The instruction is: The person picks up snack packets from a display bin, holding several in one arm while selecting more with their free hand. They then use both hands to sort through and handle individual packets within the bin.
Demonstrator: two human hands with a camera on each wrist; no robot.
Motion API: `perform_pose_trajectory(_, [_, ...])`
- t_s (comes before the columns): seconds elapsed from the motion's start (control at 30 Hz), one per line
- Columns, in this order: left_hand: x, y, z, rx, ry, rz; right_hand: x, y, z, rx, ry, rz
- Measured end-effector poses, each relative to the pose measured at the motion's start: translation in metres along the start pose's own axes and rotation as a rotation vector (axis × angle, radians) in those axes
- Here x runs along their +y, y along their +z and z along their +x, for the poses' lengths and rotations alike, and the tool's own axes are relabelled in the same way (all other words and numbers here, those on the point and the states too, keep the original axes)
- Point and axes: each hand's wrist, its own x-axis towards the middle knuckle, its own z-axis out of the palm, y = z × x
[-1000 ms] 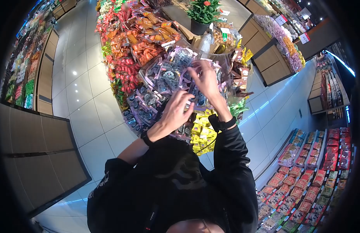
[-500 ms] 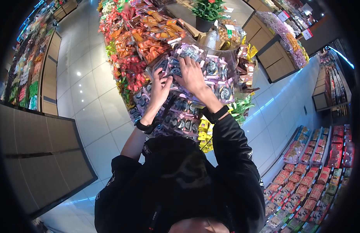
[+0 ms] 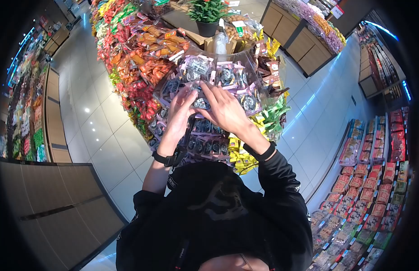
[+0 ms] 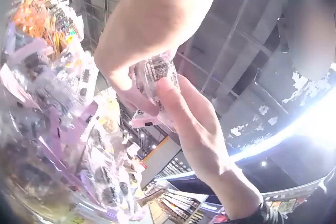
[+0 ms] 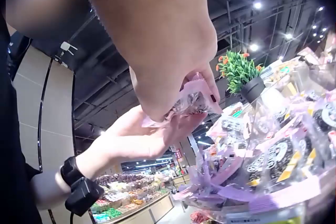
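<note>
Both hands hold one small clear packet with pink edges (image 3: 201, 103) (image 4: 149, 77) (image 5: 193, 102) above a bin of similar packets (image 3: 227, 76) (image 5: 273, 161). The left hand (image 3: 178, 115) (image 4: 144, 29) (image 5: 123, 141) grips its left side, fingers bent round it. From the other side the right hand (image 3: 227, 110) (image 4: 197, 124) (image 5: 168, 61) pinches it, fingers curled over the top. Dark contents with white print show through the film. Parts of the packet are hidden behind the fingers.
Orange packets (image 3: 150, 45) and red packets (image 3: 139, 94) lie left of the bin, yellow ones (image 3: 241, 158) near the body. A potted plant (image 3: 205, 13) stands behind. Shelves of packaged goods (image 3: 367, 185) are at the right, with tiled floor (image 3: 304, 131) between.
The hands have come together from apart over the pile and now hold a packet between them. The head view has shifted, so the display sits further left.
</note>
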Motion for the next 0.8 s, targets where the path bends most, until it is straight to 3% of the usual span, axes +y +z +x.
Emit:
perform_pose_trajectory(0.13, [-0.005,0.013,0.009,-0.105,-0.039,0.016,0.013,-0.01,-0.02,-0.024,-0.062,-0.056])
perform_pose_trajectory(0.23, [-0.011,0.028,0.013,-0.033,-0.078,0.036,0.024,-0.009,-0.033,-0.018,-0.046,-0.068])
perform_pose_trajectory(0.3, [-0.017,0.041,0.016,-0.031,-0.066,0.012,0.031,-0.009,-0.04,0.072,-0.111,-0.216])
perform_pose_trajectory(0.37, [-0.016,0.055,0.02,-0.021,-0.001,-0.073,0.034,-0.011,-0.045,0.126,-0.081,-0.156])
perform_pose_trajectory(0.43, [-0.017,0.063,0.031,-0.035,0.044,-0.058,0.045,-0.006,-0.053,0.304,-0.049,0.035])
perform_pose_trajectory(0.57, [-0.021,0.074,0.056,-0.032,0.216,-0.078,0.059,-0.002,-0.06,0.459,0.161,0.282])
perform_pose_trajectory(0.63, [-0.019,0.083,0.061,-0.053,0.325,-0.092,0.072,0.006,-0.064,0.486,0.179,0.292])
perform_pose_trajectory(0.77, [-0.02,0.091,0.069,-0.065,0.454,-0.033,0.113,0.022,-0.062,0.503,0.562,0.171])
perform_pose_trajectory(0.8, [-0.02,0.09,0.068,-0.054,0.355,-0.01,0.124,0.022,-0.058,0.449,0.628,0.195])
